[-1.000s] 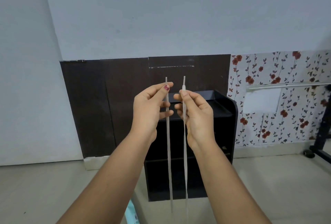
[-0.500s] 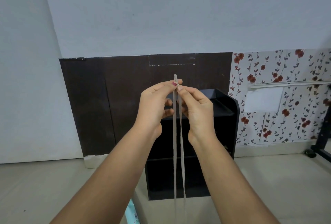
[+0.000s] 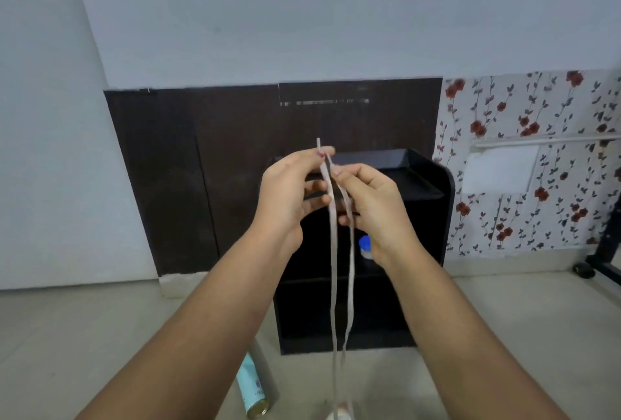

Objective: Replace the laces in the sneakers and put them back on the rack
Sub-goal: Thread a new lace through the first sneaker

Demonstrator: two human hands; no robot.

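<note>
A pale beige shoelace (image 3: 333, 251) hangs in two strands in front of me, both running down past the frame's bottom edge. My left hand (image 3: 289, 194) pinches the two lace ends together near their tips between thumb and forefinger. My right hand (image 3: 369, 204) holds one strand just below, fingers curled round it. Behind the hands stands the black shoe rack (image 3: 423, 218) against the dark wall panel. A sliver of something white (image 3: 339, 414), perhaps a sneaker, shows at the bottom edge under the lace; the rest is out of view.
A light-blue can (image 3: 251, 392) lies on the tiled floor left of the lace. A blue-capped white bottle (image 3: 364, 246) stands on the rack's middle shelf. At far right a black stand with a wheel (image 3: 584, 270) rests on the floor by floral wallpaper.
The two lace ends, held apart a second ago, have come together at my left fingertips. My right hand slid down a strand, and my view has tilted lower.
</note>
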